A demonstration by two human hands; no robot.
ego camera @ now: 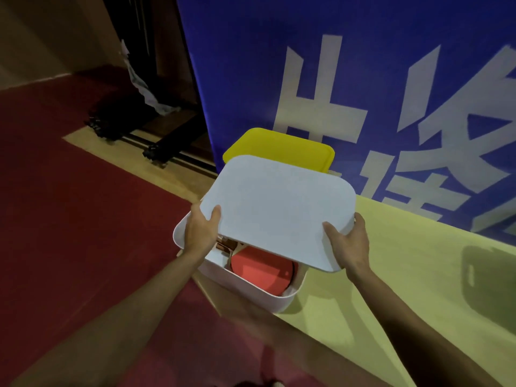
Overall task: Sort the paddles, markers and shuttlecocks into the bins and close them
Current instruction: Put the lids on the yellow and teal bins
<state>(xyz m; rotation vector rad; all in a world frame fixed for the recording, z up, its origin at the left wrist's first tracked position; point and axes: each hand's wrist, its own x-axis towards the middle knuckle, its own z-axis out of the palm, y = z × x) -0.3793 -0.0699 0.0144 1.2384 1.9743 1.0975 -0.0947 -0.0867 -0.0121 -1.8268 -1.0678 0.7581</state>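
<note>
Head view counts two hands, two lids, one open bin and one red paddle face. The left hand [199, 230] grips the left edge of the white lid [279, 208], thumb on top and fingers curled underneath. The right hand [350, 244] holds the lid's near right corner the same way, thumb lying across the top. The lid is tilted and held above the white bin [282, 303], covering its far part and leaving the near part uncovered; whether its far edge touches the rim cannot be told. Inside the bin, below and between the two hands, lies the red paddle [259, 270], face up. Wooden handles [223, 245] show just under the left wrist, too hidden to count. A yellow lid [279, 148] sits flat directly behind the white one, against the blue banner [251, 65] with large white characters; what it covers is out of sight. The bin stands where the red floor [69, 205] meets a yellow-green floor area [418, 275]. A dark wheeled frame [125, 124] stands to the far left.
</note>
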